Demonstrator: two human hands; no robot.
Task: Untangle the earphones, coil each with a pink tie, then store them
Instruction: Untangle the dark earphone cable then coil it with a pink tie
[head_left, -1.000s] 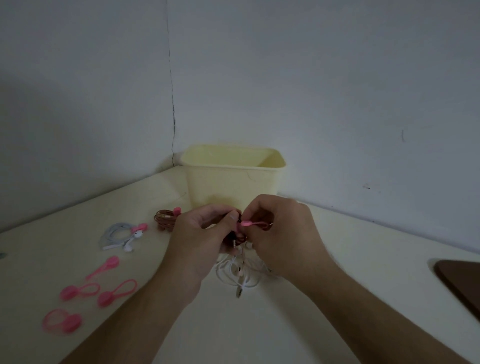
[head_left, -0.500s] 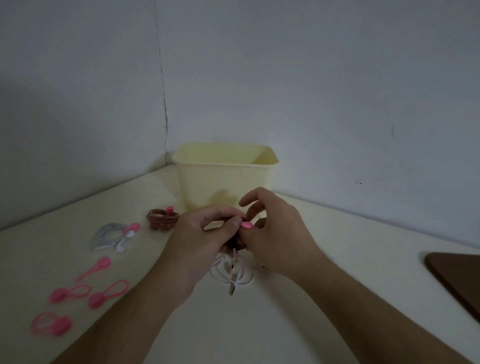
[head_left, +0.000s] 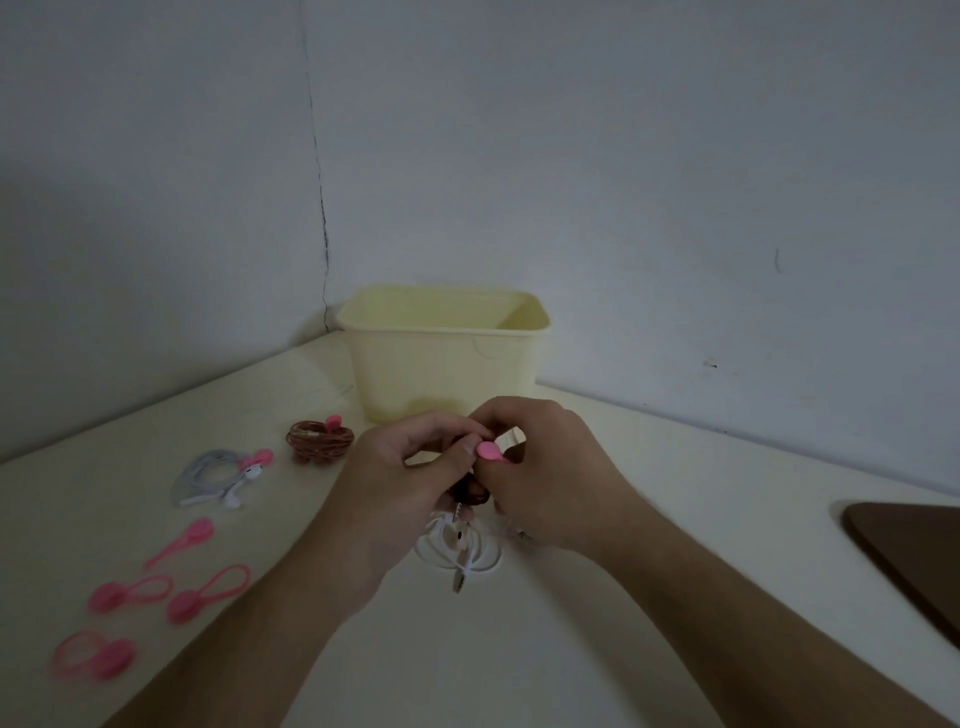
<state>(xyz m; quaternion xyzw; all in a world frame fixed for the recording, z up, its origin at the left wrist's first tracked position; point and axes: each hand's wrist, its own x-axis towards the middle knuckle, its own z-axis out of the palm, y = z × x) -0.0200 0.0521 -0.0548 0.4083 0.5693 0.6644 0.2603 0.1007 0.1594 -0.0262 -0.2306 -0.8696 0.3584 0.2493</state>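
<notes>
Both hands meet in front of the pale yellow plastic bin (head_left: 447, 358): left hand (head_left: 400, 483) clamped on a dark coiled earphone bundle (head_left: 470, 491), right hand (head_left: 545, 478) pinching a pink silicone tie (head_left: 489, 451) onto it, above loose white earphones (head_left: 457, 545) on the cream table (head_left: 519, 649).

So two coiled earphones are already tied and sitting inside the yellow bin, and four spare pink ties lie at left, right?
Not inside. The head view shows the grey coil and brown coil tied but lying on the table, left of the yellow bin. Four spare pink ties do lie at left.
</notes>
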